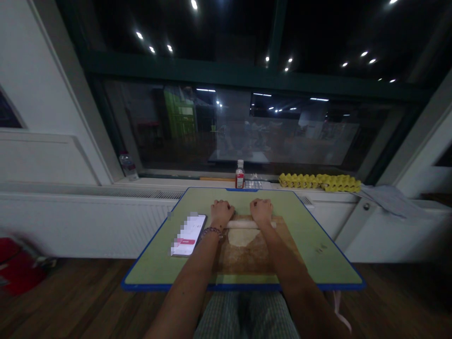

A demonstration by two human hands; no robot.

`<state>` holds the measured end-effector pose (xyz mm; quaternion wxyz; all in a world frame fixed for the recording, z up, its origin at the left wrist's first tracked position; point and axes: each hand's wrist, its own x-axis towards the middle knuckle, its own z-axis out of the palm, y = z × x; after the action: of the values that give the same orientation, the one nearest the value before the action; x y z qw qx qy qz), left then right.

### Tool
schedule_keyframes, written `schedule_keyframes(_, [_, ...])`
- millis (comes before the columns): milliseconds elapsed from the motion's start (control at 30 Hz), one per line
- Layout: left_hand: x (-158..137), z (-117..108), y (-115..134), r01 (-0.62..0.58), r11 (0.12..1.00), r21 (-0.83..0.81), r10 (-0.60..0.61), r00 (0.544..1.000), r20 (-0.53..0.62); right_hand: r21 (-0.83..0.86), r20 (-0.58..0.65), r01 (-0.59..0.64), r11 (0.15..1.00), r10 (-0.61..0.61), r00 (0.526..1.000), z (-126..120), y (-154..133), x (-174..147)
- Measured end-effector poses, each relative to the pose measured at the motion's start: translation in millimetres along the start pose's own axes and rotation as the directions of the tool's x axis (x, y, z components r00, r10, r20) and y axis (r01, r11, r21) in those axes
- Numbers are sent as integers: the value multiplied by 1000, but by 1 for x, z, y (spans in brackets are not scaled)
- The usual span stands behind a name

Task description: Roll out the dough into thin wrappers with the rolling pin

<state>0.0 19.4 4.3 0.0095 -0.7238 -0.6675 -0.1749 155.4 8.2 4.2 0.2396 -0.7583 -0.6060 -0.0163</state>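
A pale rolling pin [243, 224] lies crosswise over the far part of a flat, rounded sheet of dough [243, 237]. Under the dough is a brown wooden board [247, 264]. My left hand [221, 213] is at the pin's left end, fingers curled over and pointing away from me. At the right end, my right hand [261, 211] presses down with its fingers curled too; its wrist covers part of the pin. Both hands hide the exact contact with the pin. A bracelet [212, 230] circles my left wrist.
The green table [151, 270] has a blue edge. A lit phone [189, 235] lies left of the board. On the windowsill stand a small bottle [239, 175], a clear bottle [128, 165] and yellow egg trays [319, 181]. A radiator [81, 226] is behind, left.
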Motion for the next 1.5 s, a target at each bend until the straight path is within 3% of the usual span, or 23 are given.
schedule_keyframes(333, [0,-1,1,7,1000,-9,-7,1000,-4,-21,12,0,1000,0,1000,1,0,0])
schedule_keyframes(800, [1,0,1,9,1000,6,-9,1000,17,-17,117,11,1000,-9,993,3,3,5])
schedule_keyframes(967, [-3,-2,2,-8,1000,19,9,999,-31,-53,177,7,999,2,984,5,0,2])
schedule_keyframes(1200, [-12,0,0,36,996,80,-43,995,94,-105,265,22,994,7,964,4,-3,-9])
schedule_keyframes(1500, [-34,-10,4,-10,992,123,0,997,83,-136,291,48,990,-7,957,5,-2,-20])
